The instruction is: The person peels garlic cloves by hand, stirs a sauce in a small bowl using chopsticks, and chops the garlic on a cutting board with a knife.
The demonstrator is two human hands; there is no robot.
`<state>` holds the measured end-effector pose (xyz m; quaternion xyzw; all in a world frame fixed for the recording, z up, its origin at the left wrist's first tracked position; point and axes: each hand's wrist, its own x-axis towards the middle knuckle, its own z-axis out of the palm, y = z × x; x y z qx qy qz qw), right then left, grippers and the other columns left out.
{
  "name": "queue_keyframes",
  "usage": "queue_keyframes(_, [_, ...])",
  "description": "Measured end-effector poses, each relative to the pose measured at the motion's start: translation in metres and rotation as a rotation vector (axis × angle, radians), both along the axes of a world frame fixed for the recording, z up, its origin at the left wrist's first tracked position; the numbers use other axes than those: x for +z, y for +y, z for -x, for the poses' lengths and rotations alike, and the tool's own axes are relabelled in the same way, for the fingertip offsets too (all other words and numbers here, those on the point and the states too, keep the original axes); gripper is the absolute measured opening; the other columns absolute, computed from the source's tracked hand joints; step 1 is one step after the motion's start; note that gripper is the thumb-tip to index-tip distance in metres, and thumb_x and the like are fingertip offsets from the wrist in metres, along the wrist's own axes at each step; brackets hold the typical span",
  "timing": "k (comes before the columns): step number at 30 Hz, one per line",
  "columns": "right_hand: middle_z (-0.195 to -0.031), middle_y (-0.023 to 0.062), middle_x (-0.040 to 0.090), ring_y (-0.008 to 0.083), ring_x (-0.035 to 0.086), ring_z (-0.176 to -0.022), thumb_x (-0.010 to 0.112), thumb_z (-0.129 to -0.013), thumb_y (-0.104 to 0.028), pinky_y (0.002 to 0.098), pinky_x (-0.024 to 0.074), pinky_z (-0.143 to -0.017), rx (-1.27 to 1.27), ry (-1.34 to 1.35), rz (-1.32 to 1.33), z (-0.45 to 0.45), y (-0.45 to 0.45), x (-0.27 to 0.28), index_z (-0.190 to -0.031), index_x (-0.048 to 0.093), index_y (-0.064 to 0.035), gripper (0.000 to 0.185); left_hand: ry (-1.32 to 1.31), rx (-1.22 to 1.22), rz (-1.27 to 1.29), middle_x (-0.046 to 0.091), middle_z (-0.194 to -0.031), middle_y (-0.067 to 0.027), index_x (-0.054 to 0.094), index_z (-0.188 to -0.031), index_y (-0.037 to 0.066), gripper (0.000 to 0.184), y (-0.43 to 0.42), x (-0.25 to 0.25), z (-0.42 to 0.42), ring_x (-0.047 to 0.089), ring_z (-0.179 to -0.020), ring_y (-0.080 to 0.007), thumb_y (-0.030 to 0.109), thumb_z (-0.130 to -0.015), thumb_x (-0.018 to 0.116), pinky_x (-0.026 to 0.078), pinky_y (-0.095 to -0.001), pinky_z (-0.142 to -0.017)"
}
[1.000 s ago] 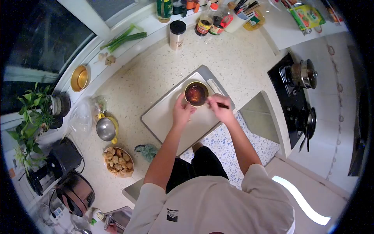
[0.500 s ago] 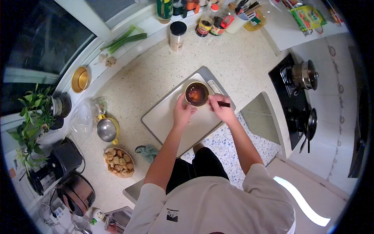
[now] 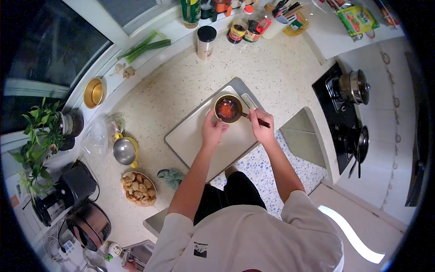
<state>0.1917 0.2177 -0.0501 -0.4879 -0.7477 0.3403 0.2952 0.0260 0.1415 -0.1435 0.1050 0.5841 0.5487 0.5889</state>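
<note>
A small bowl (image 3: 228,109) with dark reddish-brown sauce is over the upper part of the cutting board (image 3: 195,143). My left hand (image 3: 213,129) holds the bowl by its lower left rim. In my right hand (image 3: 261,127) is a dark utensil (image 3: 263,123), its thin end reaching into the bowl at the right rim. The tip in the sauce is hard to make out.
A bowl of brown chunks (image 3: 138,188), a metal bowl with yellow handles (image 3: 125,151) and a green cloth (image 3: 171,177) lie left. Bottles (image 3: 237,31) and a black-lidded jar (image 3: 206,43) stand behind. The stove (image 3: 340,120) with pots is right.
My right hand has shifted slightly right and down from the bowl, and more of the utensil's shaft shows between hand and rim. My left hand stays on the bowl.
</note>
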Motion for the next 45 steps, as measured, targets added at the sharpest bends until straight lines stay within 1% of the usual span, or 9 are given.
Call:
queue_keyframes(2, [-0.072,0.0133,0.063,0.0263,0.064,-0.067,0.058,-0.101,-0.01,0.0361,0.0499,-0.061,0.038,0.002,0.187,-0.008,-0.002,-0.001,-0.083,0.07,0.0019,0.024,-0.002,0.008,-0.007,0.069,-0.098,-0.0147,0.033,-0.155,0.013,0.06,0.0,0.003,-0.001,0.073,-0.079,-0.0203,-0.004,-0.101,0.051,0.063,-0.0312,-0.069])
queue_keyframes(7, [-0.091,0.0147,0.067,0.0288,0.067,-0.076,0.066,-0.093,-0.004,0.0343,0.0521,-0.067,0.229,0.077,-0.104,-0.017,-0.014,0.0,-0.095,0.068,0.0008,0.006,0.006,-0.031,0.03,0.068,-0.102,-0.0148,0.032,-0.157,0.014,0.061,0.0,0.005,0.0,0.073,-0.082,-0.0205,-0.003,-0.101,0.051,0.063,-0.0318,-0.072])
queue_keyframes(14, [-0.107,0.016,0.068,0.034,0.069,-0.093,0.072,-0.086,-0.004,0.0367,0.0583,-0.076,0.314,-0.128,-0.236,-0.051,-0.06,-0.01,-0.105,0.068,-0.0036,0.02,-0.027,-0.033,0.008,0.068,-0.102,-0.0136,0.028,-0.159,0.018,0.062,-0.005,0.004,-0.001,0.073,-0.088,-0.02,0.001,-0.104,0.05,0.063,-0.0332,-0.077])
queue_keyframes(25, [-0.11,0.0169,0.07,0.0346,0.07,-0.095,0.08,-0.081,-0.007,0.0384,0.0594,-0.079,0.315,-0.132,-0.406,-0.062,-0.077,-0.04,-0.105,0.07,-0.0058,0.026,-0.031,0.003,0.021,0.07,-0.108,-0.0169,0.02,-0.161,0.018,0.063,-0.01,-0.001,-0.007,0.074,-0.091,-0.0263,0.01,-0.106,0.051,0.062,-0.0386,-0.082])
queue_keyframes(28, [-0.111,0.0166,0.07,0.0359,0.069,-0.1,0.079,-0.082,-0.009,0.0405,0.0586,-0.083,0.246,-0.128,-0.37,-0.058,-0.079,-0.034,-0.105,0.071,-0.0073,0.024,0.008,0.035,0.174,0.071,-0.105,-0.0174,0.033,-0.155,0.009,0.05,-0.026,0.011,-0.01,0.073,-0.09,-0.0257,0.017,-0.108,0.049,0.061,-0.0377,-0.081])
queue_keyframes(34, [-0.115,0.017,0.069,0.0372,0.067,-0.108,0.075,-0.087,-0.023,0.0441,0.0541,-0.089,0.248,-0.234,-0.317,-0.03,-0.084,-0.023,-0.101,0.069,-0.0031,0.025,-0.132,-0.188,0.093,0.073,-0.097,-0.0117,0.068,-0.114,0.0,0.028,-0.062,0.076,-0.038,0.072,-0.085,-0.0182,0.025,-0.104,0.059,0.059,-0.0312,-0.076])
queue_keyframes(37, [-0.116,0.0172,0.069,0.0389,0.066,-0.107,0.072,-0.083,-0.036,0.0466,0.0523,-0.087,0.219,-0.072,-0.292,-0.012,-0.084,-0.022,-0.102,0.069,-0.0034,0.038,-0.106,-0.127,-0.013,0.072,-0.096,-0.0081,0.07,-0.11,-0.002,0.029,-0.057,0.078,-0.044,0.07,-0.082,-0.0149,0.025,-0.101,0.064,0.059,-0.03,-0.071])
queue_keyframes(43, [-0.139,0.0159,0.059,0.0378,0.059,-0.125,0.08,-0.077,-0.017,0.0464,0.0504,-0.093,0.235,0.031,-0.245,-0.007,-0.098,-0.04,-0.128,0.059,-0.0025,0.056,0.192,-0.199,-0.029,0.074,-0.09,-0.0082,0.073,-0.105,-0.001,0.028,-0.038,0.067,-0.018,0.07,-0.071,-0.016,0.026,-0.097,0.069,0.056,-0.0294,-0.062])
queue_keyframes(45, [-0.144,0.0162,0.055,0.0378,0.057,-0.128,0.08,-0.078,-0.018,0.0471,0.0493,-0.097,0.291,-0.034,-0.24,-0.007,-0.103,-0.035,-0.133,0.057,-0.0021,0.062,0.673,-0.35,-0.023,0.075,-0.09,-0.0119,0.074,-0.105,0.004,0.027,-0.029,0.069,-0.004,0.071,-0.068,-0.02,0.028,-0.094,0.072,0.055,-0.0312,-0.062])
